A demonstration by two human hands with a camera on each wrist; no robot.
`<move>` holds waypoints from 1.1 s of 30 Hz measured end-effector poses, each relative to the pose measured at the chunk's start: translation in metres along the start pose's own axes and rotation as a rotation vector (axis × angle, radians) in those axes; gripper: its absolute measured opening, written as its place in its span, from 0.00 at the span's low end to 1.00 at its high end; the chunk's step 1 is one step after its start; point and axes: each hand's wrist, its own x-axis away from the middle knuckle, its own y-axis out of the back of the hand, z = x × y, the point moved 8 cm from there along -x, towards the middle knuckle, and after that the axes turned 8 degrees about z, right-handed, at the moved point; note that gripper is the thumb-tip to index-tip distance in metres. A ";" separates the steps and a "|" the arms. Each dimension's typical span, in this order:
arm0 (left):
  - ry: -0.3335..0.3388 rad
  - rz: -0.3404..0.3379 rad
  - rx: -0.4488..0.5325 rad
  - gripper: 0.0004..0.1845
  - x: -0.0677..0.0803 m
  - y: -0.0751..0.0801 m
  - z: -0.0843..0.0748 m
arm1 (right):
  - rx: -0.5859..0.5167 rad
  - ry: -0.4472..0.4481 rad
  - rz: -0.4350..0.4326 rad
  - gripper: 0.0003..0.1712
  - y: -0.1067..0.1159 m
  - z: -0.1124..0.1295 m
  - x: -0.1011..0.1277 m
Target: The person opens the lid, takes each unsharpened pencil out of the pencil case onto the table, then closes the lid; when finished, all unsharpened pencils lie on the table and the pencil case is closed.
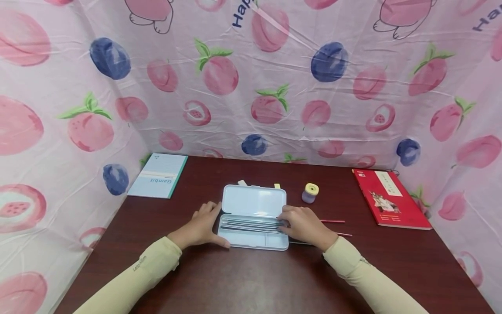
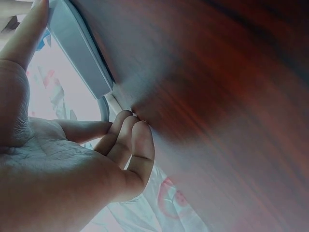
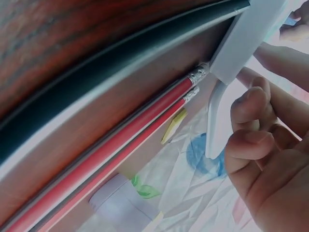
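A pale blue pencil case (image 1: 252,205) lies open in the middle of the dark wooden table (image 1: 251,279), its lid folded back. Several dark pencils (image 1: 251,225) lie in its tray. My left hand (image 1: 201,226) holds the case's left end, thumb along the front corner, fingers curled by the hinge (image 2: 128,128). My right hand (image 1: 302,224) is at the right end, its curled fingers (image 3: 251,116) over the pencil ends. Two red pencils (image 3: 120,140) lie on the table just right of the case (image 3: 246,34).
A small purple jar with a yellow lid (image 1: 310,192) stands behind the right hand. A red book (image 1: 390,198) lies at the right, a blue notebook (image 1: 158,175) at the back left. Pink fruit-print cloth (image 1: 274,87) walls in the table on three sides.
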 end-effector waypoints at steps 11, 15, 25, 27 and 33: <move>-0.003 0.002 0.003 0.75 -0.001 -0.001 0.001 | 0.002 -0.019 0.066 0.10 -0.006 0.000 -0.005; -0.003 0.001 0.003 0.75 0.000 0.000 0.000 | 0.027 -0.022 0.065 0.09 -0.008 -0.001 -0.007; 0.003 0.001 -0.004 0.75 0.000 0.000 0.000 | 0.136 0.053 0.011 0.04 -0.007 0.008 -0.006; 0.001 0.000 -0.007 0.75 0.000 0.000 0.000 | 0.146 0.065 0.003 0.03 -0.006 0.009 -0.005; 0.002 -0.001 -0.012 0.76 -0.001 0.000 0.000 | 0.194 0.093 -0.012 0.03 -0.006 0.012 -0.005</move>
